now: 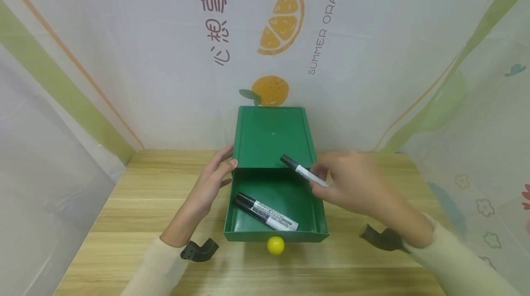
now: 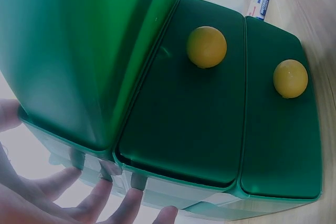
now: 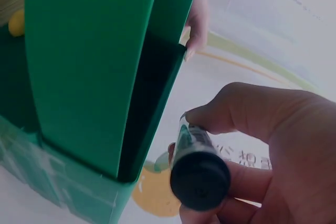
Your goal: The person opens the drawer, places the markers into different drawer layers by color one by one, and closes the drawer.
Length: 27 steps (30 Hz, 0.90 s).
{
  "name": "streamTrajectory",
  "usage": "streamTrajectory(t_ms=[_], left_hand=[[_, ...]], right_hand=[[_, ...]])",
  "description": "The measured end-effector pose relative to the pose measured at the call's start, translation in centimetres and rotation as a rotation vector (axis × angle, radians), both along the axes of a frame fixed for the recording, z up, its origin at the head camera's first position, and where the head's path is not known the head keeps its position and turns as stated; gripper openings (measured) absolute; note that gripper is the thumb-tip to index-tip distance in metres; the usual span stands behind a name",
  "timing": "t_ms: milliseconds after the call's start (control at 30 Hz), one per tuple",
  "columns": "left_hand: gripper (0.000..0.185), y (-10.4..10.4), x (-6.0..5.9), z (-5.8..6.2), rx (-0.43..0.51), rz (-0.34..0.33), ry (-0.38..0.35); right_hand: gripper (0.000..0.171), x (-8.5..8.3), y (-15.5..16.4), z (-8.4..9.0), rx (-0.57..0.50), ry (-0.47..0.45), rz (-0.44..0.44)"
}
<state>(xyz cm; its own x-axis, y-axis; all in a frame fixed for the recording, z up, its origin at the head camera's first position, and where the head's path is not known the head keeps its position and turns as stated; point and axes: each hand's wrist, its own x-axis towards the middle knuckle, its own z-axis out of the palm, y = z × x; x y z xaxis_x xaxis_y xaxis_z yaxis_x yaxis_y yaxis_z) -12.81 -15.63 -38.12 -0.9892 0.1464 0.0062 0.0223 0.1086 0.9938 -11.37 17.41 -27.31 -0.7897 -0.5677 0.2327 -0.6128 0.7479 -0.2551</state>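
Head view: the green cabinet (image 1: 273, 132) has its top drawer (image 1: 244, 237) pulled out at the front, with two more markers (image 1: 273, 213) lying side by side inside. The left hand (image 1: 208, 184) sets nearly straight, parted fingers against the cabinet's left wall, probably to steady it. The right hand (image 1: 358, 181) pinches the marker (image 1: 304, 172) near its white end, over the right part of the cabinet's open drawer; this hold presumably leaves the capped end free for aiming. The marker is slim and straight, white-barrelled with dark print and a black cap, tilted with the cap toward the cabinet's rear. Left wrist view: spread fingertips touch the cabinet's side wall; two closed drawers (image 2: 178, 124) with yellow knobs (image 2: 206, 47) sit below the top drawer. Right wrist view: thumb and fingers pinch the marker, one round black end facing the camera.
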Motion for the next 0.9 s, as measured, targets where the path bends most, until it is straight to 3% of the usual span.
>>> streamTrajectory(t_ms=[300,900], left_hand=[[0.068,0.0,0.0,0.1,0.001,0.002,-0.003],[0.067,0.0,-0.1,0.1,-0.001,0.001,-0.002]], right_hand=[[0.011,0.1,-2.0,-0.2,0.075,0.020,0.032],[0.013,-0.7,-6.3,-0.3,0.258,-0.104,0.155]])
